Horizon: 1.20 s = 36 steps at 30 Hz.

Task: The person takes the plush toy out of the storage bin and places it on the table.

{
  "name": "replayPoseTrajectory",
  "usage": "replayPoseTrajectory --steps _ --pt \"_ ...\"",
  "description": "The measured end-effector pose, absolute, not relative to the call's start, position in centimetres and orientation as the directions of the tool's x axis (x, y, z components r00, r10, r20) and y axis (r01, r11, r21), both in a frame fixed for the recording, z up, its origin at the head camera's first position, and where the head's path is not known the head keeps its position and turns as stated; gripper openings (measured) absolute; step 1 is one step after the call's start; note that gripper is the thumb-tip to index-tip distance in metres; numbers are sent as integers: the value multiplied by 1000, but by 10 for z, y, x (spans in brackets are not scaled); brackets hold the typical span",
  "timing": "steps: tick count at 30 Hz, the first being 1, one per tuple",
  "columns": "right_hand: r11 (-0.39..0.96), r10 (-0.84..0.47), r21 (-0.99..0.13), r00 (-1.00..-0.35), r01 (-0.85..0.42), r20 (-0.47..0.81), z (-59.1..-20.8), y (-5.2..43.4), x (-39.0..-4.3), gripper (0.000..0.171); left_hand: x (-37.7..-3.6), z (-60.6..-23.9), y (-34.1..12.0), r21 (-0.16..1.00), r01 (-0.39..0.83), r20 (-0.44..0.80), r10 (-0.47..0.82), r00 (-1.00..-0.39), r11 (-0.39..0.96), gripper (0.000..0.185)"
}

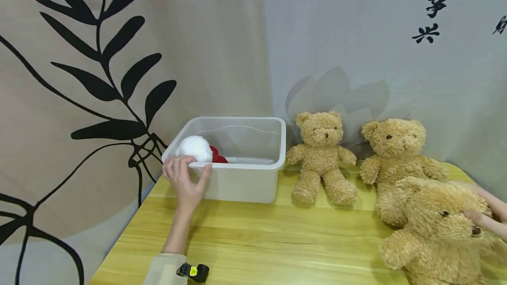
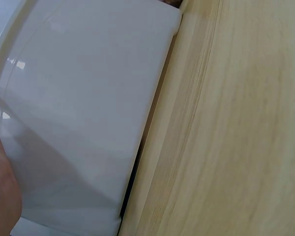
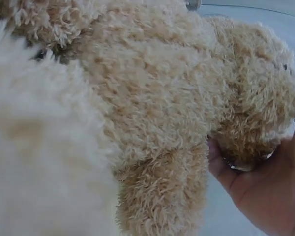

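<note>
My left hand (image 1: 186,188) grips the front-left rim of a whitish plastic bin (image 1: 233,184), fingers over the edge and thumb along it. Inside lie a white fluffy ball-like thing (image 1: 195,148) and something red (image 1: 217,155), both partly hidden by the bin wall. At the far right my right hand (image 1: 491,214) holds a tan teddy bear (image 1: 431,250) by its head, thumb near the muzzle. In the right wrist view, fur fills most of the picture, and the right hand (image 3: 270,191) reaches round the bear's head (image 3: 260,73) from below.
Two more tan teddy bears sit at the back of the wooden table (image 1: 277,241): a smaller-looking bear (image 1: 322,157) beside the bin, and another bear (image 1: 400,162) behind the held one. A printed curtain (image 1: 222,43) hangs directly behind them.
</note>
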State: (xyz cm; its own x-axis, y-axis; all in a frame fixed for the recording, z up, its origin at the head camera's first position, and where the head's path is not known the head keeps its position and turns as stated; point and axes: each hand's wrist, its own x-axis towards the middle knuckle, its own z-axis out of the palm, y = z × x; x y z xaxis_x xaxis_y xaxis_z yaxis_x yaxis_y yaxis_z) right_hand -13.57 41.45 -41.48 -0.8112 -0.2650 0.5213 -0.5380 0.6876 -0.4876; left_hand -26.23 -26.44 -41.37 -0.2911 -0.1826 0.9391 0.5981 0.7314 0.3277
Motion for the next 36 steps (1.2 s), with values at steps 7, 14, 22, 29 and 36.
replayPoseTrajectory --steps 7,14,22,29,36 --pt "781 -140 -529 -919 -331 369 -397 394 -125 78 -263 -414 -265 324 600 940 -180 -289 731 60" --pt "812 -101 -540 -964 -222 245 -386 373 -120 99 -264 -414 -265 320 606 943 -182 -279 729 60" --pt "804 -113 -524 -937 -282 331 -385 360 -116 111 -265 -415 -265 319 604 944 -185 -274 730 60" --pt "818 -143 -459 -895 -347 422 -386 370 -122 114 -265 -415 -264 323 607 942 -183 -282 726 60" --pt "840 -110 -455 -914 -295 389 -385 371 -117 112 -265 -415 -265 319 606 944 -187 -272 729 58"
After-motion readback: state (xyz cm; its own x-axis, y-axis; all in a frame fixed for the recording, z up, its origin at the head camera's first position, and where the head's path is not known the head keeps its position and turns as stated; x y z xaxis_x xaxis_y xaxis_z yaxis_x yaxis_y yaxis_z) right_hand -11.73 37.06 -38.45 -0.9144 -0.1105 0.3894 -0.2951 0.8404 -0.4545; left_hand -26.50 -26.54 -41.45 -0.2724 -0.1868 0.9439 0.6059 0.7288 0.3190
